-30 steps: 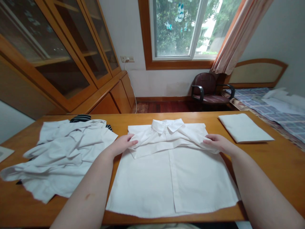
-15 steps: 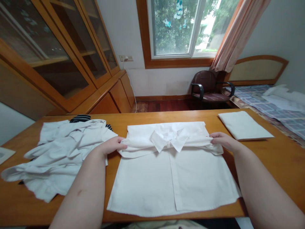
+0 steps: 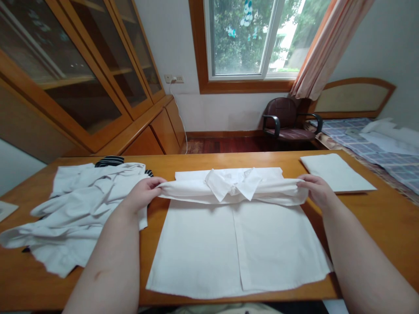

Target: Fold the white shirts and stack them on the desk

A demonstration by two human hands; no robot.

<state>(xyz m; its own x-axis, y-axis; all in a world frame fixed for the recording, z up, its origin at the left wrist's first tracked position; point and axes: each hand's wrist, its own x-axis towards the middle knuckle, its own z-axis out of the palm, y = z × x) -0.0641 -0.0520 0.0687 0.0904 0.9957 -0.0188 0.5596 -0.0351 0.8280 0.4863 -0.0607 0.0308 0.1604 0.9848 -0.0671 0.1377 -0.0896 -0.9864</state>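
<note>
A white collared shirt [image 3: 203, 248] lies on the wooden table [image 3: 157, 298] in front of me, its lower front spread flat toward me. The upper part is bunched into a band across the far side, with the pointed collar standing in the middle. My left hand [image 3: 145, 192] pinches the left end of this band between thumb and fingers. At the opposite end, my right hand [image 3: 317, 188] grips the cloth the same way. The band is stretched between both hands and looks slightly raised over the flat part.
Crumpled white garments [image 3: 88, 209] with a black striped cloth [image 3: 109, 162] lie at the left. A folded white cloth [image 3: 337, 173] rests at the far right. Beyond the table are a glass-door cabinet [image 3: 81, 87], an armchair [image 3: 284, 117] and a bed [image 3: 353, 131].
Both hands have moved slightly outward and up, pulling the band of shirt cloth tauter and lifting it a little. The other garments stay in place.
</note>
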